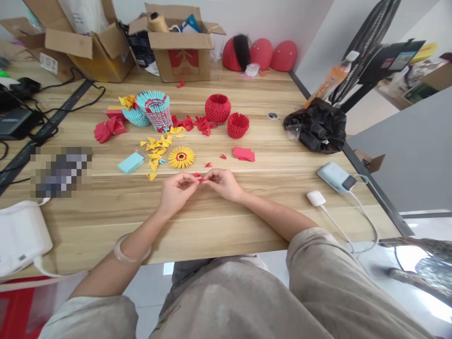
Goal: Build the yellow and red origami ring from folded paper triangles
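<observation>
My left hand (175, 188) and my right hand (223, 182) meet over the wooden table (247, 221), both pinching a small red folded paper piece (199, 177) between the fingertips. Just beyond the hands lie a yellow paper sunflower disc (181, 157), loose yellow folded triangles (157, 148) and a flat stack of red paper (244, 153). Two red woven paper rings (218, 108) (238, 125) and a teal and red paper vase (157, 110) stand farther back.
Cardboard boxes (178, 44) line the table's far edge. A black plastic bag (318, 125) sits at the right, with a power bank (335, 177) and white charger (316, 197) near the right edge. A white device (19, 235) lies at the left, cables behind it.
</observation>
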The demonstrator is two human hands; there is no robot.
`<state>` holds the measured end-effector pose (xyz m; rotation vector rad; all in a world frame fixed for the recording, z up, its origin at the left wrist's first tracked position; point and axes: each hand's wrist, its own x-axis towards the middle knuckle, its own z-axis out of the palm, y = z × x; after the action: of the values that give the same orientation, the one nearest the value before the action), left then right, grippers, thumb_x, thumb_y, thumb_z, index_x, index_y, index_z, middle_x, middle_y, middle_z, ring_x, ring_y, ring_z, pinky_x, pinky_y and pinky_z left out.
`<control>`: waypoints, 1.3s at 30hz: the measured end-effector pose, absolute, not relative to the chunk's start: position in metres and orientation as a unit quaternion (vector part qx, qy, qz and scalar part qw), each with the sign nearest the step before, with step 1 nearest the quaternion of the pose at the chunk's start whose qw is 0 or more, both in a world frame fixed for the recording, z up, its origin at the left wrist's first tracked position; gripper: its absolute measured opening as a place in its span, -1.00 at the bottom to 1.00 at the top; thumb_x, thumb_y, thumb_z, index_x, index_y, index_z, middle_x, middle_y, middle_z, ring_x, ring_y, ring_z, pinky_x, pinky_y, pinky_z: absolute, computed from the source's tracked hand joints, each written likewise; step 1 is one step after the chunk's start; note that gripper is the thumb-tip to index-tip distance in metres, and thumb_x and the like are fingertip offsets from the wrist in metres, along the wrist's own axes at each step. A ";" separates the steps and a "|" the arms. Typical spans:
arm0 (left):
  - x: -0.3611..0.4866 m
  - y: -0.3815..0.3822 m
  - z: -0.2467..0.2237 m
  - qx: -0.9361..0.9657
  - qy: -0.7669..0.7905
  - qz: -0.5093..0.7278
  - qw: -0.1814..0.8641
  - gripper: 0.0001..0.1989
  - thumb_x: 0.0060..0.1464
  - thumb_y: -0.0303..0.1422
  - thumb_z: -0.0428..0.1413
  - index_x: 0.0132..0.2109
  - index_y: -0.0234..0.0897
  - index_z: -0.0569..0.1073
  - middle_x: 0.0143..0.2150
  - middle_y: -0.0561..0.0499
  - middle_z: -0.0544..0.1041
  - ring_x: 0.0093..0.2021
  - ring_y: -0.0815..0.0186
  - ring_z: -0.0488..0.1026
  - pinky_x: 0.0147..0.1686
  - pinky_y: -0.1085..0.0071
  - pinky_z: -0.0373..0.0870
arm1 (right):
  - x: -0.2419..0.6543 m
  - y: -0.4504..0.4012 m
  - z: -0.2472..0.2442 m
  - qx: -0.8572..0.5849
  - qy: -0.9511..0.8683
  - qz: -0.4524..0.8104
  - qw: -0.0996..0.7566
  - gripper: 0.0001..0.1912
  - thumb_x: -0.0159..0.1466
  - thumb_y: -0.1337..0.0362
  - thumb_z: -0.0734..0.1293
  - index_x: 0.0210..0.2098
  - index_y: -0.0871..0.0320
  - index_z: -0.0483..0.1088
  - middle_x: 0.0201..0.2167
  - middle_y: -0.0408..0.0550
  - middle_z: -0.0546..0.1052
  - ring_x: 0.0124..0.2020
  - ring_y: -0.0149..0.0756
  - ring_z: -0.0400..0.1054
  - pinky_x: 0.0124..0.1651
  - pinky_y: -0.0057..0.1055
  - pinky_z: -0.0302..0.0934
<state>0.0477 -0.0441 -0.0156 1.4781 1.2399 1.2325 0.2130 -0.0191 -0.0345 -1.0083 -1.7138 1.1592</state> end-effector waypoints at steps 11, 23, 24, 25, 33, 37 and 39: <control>0.022 -0.026 0.001 0.561 0.549 0.533 0.316 -0.80 -0.10 -0.31 0.23 -0.29 -0.30 0.57 -0.35 -0.03 0.60 -0.33 0.30 0.52 -0.23 0.39 0.45 | 0.219 -0.009 -0.044 -0.350 -0.836 0.224 0.358 -0.69 0.24 0.35 0.21 -0.04 0.25 0.37 0.00 0.16 0.44 0.06 -0.19 0.30 0.12 -0.17 0.20; 0.017 -0.019 -0.003 0.512 0.533 0.523 0.425 -0.75 -0.22 -0.33 0.30 -0.30 -0.31 0.60 -0.28 -0.08 0.61 -0.23 0.24 0.52 -0.08 0.29 0.41 | 0.212 -0.013 -0.041 -0.306 -0.895 0.184 0.267 -0.81 0.26 0.37 0.20 -0.45 0.22 0.37 -0.45 -0.02 0.45 -0.36 -0.32 0.31 -0.19 -0.35 0.26; 0.017 -0.018 -0.004 0.509 0.528 0.522 0.436 -0.75 -0.22 -0.33 0.31 -0.30 -0.31 0.60 -0.28 -0.08 0.62 -0.22 0.24 0.52 -0.07 0.29 0.41 | 0.214 -0.015 -0.042 -0.317 -0.875 0.212 0.299 -0.84 0.24 0.37 0.21 -0.46 0.21 0.36 -0.49 -0.06 0.42 -0.41 -0.36 0.29 -0.25 -0.38 0.25; 0.017 -0.018 -0.005 0.504 0.522 0.521 0.450 -0.75 -0.24 -0.33 0.32 -0.30 -0.31 0.60 -0.28 -0.08 0.62 -0.22 0.24 0.52 -0.07 0.29 0.41 | 0.215 -0.016 -0.043 -0.329 -0.849 0.244 0.335 -0.88 0.22 0.37 0.23 -0.44 0.21 0.35 -0.50 -0.09 0.40 -0.45 -0.39 0.27 -0.30 -0.41 0.25; 0.021 -0.023 -0.004 0.513 0.482 0.503 0.502 -0.76 -0.29 -0.36 0.35 -0.35 -0.29 0.60 -0.28 -0.07 0.61 -0.24 0.24 0.53 -0.07 0.27 0.43 | 0.217 -0.022 -0.039 -0.304 -0.652 0.474 0.508 -0.78 0.21 0.24 0.29 -0.18 0.13 0.46 -0.22 -0.02 0.43 -0.35 -0.43 0.39 -0.27 -0.40 0.39; 0.025 -0.026 -0.004 0.524 0.466 0.496 0.512 -0.79 -0.28 -0.35 0.34 -0.39 -0.31 0.58 -0.29 -0.07 0.61 -0.26 0.26 0.53 -0.11 0.28 0.45 | 0.214 -0.023 -0.039 -0.313 -0.604 0.511 0.525 -0.80 0.14 0.20 0.36 -0.26 0.14 0.51 -0.28 -0.02 0.51 -0.38 -0.41 0.39 -0.39 -0.44 0.39; 0.027 -0.026 -0.004 0.514 0.472 0.494 0.519 -0.76 -0.32 -0.36 0.36 -0.41 -0.32 0.57 -0.33 -0.06 0.60 -0.30 0.28 0.53 -0.16 0.30 0.46 | 0.213 -0.025 -0.037 -0.320 -0.588 0.517 0.534 -0.80 0.13 0.20 0.38 -0.28 0.15 0.51 -0.31 -0.04 0.54 -0.43 -0.43 0.40 -0.37 -0.43 0.40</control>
<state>0.0267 -0.0263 -0.0043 1.2320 1.1320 1.1853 0.2135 -0.0254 -0.0365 -0.7628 -1.4001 1.2312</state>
